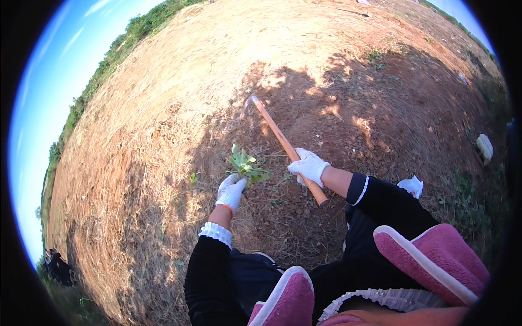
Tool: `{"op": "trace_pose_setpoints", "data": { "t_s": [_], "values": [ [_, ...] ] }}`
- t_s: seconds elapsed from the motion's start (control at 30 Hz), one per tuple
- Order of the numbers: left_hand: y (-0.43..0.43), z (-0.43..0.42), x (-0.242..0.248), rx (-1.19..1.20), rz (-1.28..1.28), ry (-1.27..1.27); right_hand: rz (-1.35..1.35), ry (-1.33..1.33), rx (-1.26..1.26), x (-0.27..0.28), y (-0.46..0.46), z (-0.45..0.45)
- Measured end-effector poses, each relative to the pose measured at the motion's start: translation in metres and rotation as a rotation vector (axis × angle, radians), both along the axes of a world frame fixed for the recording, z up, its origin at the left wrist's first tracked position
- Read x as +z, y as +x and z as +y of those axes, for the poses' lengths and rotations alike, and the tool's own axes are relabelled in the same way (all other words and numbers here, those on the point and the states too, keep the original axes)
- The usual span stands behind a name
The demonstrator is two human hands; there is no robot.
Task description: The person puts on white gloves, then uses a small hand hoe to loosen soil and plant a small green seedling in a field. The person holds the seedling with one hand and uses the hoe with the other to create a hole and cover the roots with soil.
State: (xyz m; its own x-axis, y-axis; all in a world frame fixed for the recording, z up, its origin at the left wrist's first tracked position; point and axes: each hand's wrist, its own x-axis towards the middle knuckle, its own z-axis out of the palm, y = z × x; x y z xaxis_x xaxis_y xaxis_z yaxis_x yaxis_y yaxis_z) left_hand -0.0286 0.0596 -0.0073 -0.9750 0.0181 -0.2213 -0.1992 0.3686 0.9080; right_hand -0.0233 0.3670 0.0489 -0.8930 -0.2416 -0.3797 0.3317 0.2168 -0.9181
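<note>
My left hand (231, 190), in a white knit glove with an orange cuff edge, is closed on a bunch of green leafy weeds (244, 164). The leaves stick out beyond its fingers, over dry ground. To the right, my right hand (309, 166), gloved alike, grips the wooden handle (281, 138) of a hoe near its lower end. The handle slants up and left, away from me. At its far end the metal hoe head (246, 105) is blurred and rests at or just above the soil; which of the two I cannot tell.
Reddish soil with dry grass (155, 171) spreads around, partly shaded. A white plastic bag (411, 186) lies right of my right forearm, and a pale object (484, 147) farther right. A small green plant (193, 178) stands left of the weeds. A dark shape (59, 267) is at the far lower left.
</note>
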Motion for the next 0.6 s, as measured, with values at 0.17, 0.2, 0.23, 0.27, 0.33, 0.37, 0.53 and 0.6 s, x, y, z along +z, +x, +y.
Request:
{"op": "trace_pose_setpoints", "data": {
  "t_s": [0.17, 0.2, 0.23, 0.27, 0.33, 0.37, 0.53, 0.6],
  "values": [
    [0.007, 0.004, 0.015, 0.006, -0.038, 0.006, 0.088, -0.125, -0.083, -0.001, -0.033, -0.025],
    [0.008, 0.001, 0.014, -0.007, 0.006, 0.03, 0.086, -0.131, -0.086, 0.001, -0.037, -0.032],
    [0.01, -0.001, 0.014, 0.001, 0.012, 0.037, 0.082, -0.136, -0.09, 0.002, -0.04, -0.039],
    [0.013, -0.003, 0.013, 0.01, 0.018, 0.043, 0.091, -0.105, -0.081, -0.003, -0.046, -0.047],
    [0.016, -0.006, 0.012, 0.012, 0.018, 0.051, 0.07, -0.052, -0.056, -0.009, -0.05, -0.059],
    [0.018, -0.009, 0.012, 0.009, 0.011, 0.047, 0.059, -0.026, -0.042, -0.013, -0.052, -0.065],
    [0.019, -0.019, 0.014, 0.03, -0.03, 0.049, -0.057, 0.358, 0.219, -0.066, -0.057, -0.084],
    [0.02, -0.022, 0.016, 0.022, -0.042, 0.045, -0.099, 0.462, 0.277, -0.083, -0.047, -0.085]
  ]
}}
